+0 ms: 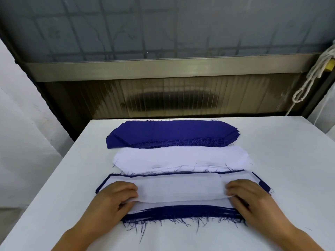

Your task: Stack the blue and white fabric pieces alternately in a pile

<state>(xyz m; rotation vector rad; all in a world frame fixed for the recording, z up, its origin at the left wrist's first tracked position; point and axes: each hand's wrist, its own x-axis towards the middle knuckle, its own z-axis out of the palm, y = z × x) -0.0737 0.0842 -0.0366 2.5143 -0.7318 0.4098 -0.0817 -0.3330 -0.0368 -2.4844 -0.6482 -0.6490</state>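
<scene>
Head view shows us at a white table (272,142) with three lots of fabric in rows running away from us. Farthest is the blue stack (170,133), thick, with frayed near edges. Just in front of it, touching or nearly so, lies the white stack (181,158). Nearest us is the pile (181,212) we are building, its blue layers showing as a dark rim round the far edge and a ragged fringe of threads at the near edge.

On top of the pile sits a white piece (181,189), and we hold it at both ends. Our left hand (116,196) has its fingers curled over the left end with the thumb tucked under the near edge, so it pinches the cloth; our right hand (253,196) does the same at the right end. Holding both ends keeps the thin piece taut and lets us square it to the blue outline beneath (the near edge is lifted a little off the pile, so it looks not yet settled).

Our guess is that the sources sit straight ahead so each reach is short, and that a blue piece is due next.
</scene>
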